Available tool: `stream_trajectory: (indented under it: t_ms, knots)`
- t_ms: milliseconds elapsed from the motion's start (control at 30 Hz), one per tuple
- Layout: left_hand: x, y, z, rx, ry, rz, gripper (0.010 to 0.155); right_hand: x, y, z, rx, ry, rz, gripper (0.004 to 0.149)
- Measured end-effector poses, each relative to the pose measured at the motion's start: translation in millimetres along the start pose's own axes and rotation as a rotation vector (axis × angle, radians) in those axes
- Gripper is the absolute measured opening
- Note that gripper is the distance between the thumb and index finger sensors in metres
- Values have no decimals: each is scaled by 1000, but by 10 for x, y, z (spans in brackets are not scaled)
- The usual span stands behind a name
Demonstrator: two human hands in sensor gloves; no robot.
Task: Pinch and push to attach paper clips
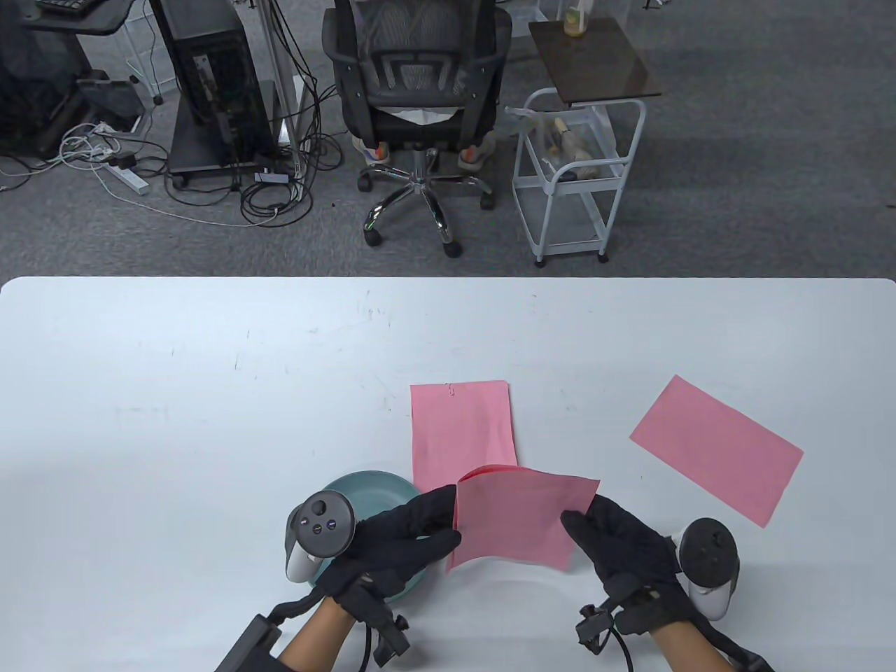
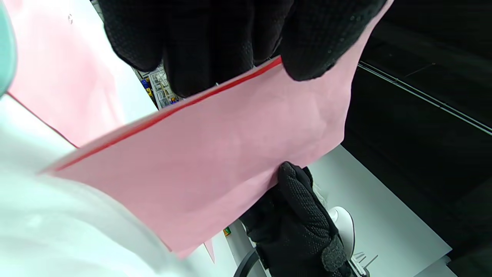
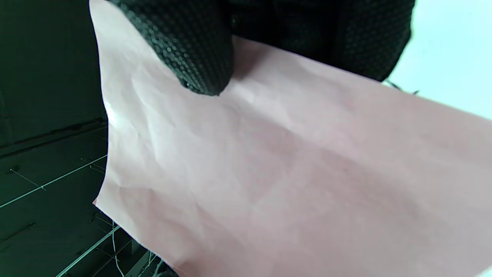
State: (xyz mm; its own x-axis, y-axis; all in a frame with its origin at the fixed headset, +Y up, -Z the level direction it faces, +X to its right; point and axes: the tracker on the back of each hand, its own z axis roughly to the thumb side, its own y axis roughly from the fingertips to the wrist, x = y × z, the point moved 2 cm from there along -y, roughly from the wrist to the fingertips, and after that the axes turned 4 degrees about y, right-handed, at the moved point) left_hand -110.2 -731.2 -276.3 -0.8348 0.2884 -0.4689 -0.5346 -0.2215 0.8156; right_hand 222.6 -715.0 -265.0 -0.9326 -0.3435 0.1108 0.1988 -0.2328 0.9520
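Note:
A folded pink paper (image 1: 514, 518) is held just above the table between both hands. My left hand (image 1: 413, 528) pinches its left edge, thumb on top and fingers behind, as the left wrist view shows on the paper (image 2: 215, 150). My right hand (image 1: 616, 535) pinches the right edge, thumb over the sheet (image 3: 292, 161). Behind it lies another pink paper (image 1: 462, 427) with a small paper clip (image 1: 451, 387) on its far edge. A third pink paper (image 1: 717, 448) lies to the right.
A teal bowl (image 1: 371, 490) sits under my left hand near the front edge. Beyond the white table (image 1: 210, 385) stand an office chair (image 1: 416, 91), a white cart (image 1: 581, 154) and a computer tower with cables.

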Motion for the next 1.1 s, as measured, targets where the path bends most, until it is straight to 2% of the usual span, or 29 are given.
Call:
stream_trajectory:
  t_ms: [167, 300, 433, 667, 733, 867, 1100]
  knots:
    - [6, 4, -10, -3, 28, 5, 61, -8, -1, -3, 2, 17, 2, 36]
    - [-29, 15, 51, -8, -90, 92, 60, 12, -5, -15, 1, 26, 19, 36]
    - [-37, 24, 119, -5, -183, 164, 47, 40, -22, -56, 16, 12, 44, 37]
    - [-46, 16, 26, -1, -125, 113, 45, 53, -55, -154, 58, -61, 109, 45]
    - [-76, 9, -2, 7, -108, 92, 45, 88, -56, -201, 90, -148, 139, 47]
    - [-129, -7, -12, 6, -123, 31, 49, 152, -60, -246, 107, -248, 161, 43]
    - [-140, -3, 10, 0, -160, 49, 46, 183, -73, -223, 59, -307, 174, 38]
